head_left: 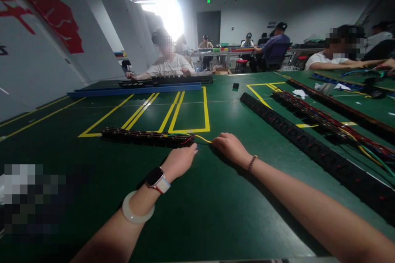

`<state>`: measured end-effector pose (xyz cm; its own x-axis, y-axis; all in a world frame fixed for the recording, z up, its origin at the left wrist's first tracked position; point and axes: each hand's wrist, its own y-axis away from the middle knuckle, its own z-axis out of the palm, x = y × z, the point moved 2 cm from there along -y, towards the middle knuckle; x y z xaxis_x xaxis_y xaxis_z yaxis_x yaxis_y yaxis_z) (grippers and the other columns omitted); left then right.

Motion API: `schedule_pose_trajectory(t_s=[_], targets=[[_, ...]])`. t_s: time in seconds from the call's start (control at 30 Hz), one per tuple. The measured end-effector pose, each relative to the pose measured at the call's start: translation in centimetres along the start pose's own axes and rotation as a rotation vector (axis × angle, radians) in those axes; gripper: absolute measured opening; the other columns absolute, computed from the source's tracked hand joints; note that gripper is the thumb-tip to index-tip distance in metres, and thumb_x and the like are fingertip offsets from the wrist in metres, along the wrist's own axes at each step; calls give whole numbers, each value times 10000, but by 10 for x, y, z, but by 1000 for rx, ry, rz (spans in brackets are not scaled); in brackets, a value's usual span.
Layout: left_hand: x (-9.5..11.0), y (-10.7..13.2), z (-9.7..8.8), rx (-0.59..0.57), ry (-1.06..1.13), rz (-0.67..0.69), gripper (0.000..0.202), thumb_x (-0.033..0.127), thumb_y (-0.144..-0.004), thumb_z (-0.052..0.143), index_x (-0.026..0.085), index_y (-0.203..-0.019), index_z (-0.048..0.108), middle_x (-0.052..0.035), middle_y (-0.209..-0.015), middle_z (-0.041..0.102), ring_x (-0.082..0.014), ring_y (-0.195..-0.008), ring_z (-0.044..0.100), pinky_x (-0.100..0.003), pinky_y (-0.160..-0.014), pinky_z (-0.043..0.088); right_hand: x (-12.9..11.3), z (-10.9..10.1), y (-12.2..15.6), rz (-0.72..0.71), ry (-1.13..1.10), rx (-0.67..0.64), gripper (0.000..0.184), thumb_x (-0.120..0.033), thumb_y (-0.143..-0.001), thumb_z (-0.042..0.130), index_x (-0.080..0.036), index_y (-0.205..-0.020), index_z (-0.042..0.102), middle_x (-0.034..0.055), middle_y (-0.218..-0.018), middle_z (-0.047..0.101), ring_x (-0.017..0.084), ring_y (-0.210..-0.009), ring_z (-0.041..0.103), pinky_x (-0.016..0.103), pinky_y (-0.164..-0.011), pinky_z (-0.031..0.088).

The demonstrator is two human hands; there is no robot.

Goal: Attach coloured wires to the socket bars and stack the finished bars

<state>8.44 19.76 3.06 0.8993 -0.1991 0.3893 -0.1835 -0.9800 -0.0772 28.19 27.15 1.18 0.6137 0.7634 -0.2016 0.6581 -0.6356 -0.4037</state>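
Note:
A narrow black power strip housing (138, 135) with wiring along its upper side lies across the table in front of me. From its right end runs a yellow-green wire (202, 138). My right hand (231, 148) is closed, its fingertips pinching the free end of that wire. At the strip's right end, my left hand (180, 158) is closed too, its fingertips just below the wires. A bit of blue shows by those fingertips; what they hold is mostly hidden. A thin red wire (187, 140) sticks up there.
A long black socket strip (290, 131) slants down the right side, beside a wired strip (317, 117) with red, yellow and green wires. Yellow tape (207, 111) marks the green table (197, 213). A blue rail (135, 90) lies at the far side, where a person (171, 63) sits.

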Motion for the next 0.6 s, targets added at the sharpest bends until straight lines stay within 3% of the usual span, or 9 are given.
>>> schedule_pose_trajectory(t_s=[0.3,0.43,0.6], targets=[[4,1,-2,51,82,-75,286,449,-850,488,211,-697,531,0,-541,508,-174,-512,514,-257,-564,318,0,1,0,2,-1,-1,196,-258,-914,511,-202,-978,688,55,-841,626,158,-793,543,266,-712,373],[-6,-3,4,35,393,-268,445,577,-851,386,192,-660,502,13,-465,520,-139,-400,504,-232,-455,346,1,2,1,7,1,-9,200,-259,-916,507,-204,-978,689,54,-847,626,156,-789,538,265,-713,367],[-18,-8,2,93,621,-393,460,579,-856,353,179,-677,492,11,-407,534,-135,-329,521,-204,-356,351,2,2,0,11,-9,-28,213,-260,-923,494,-199,-986,689,60,-853,626,150,-793,537,261,-719,363]])
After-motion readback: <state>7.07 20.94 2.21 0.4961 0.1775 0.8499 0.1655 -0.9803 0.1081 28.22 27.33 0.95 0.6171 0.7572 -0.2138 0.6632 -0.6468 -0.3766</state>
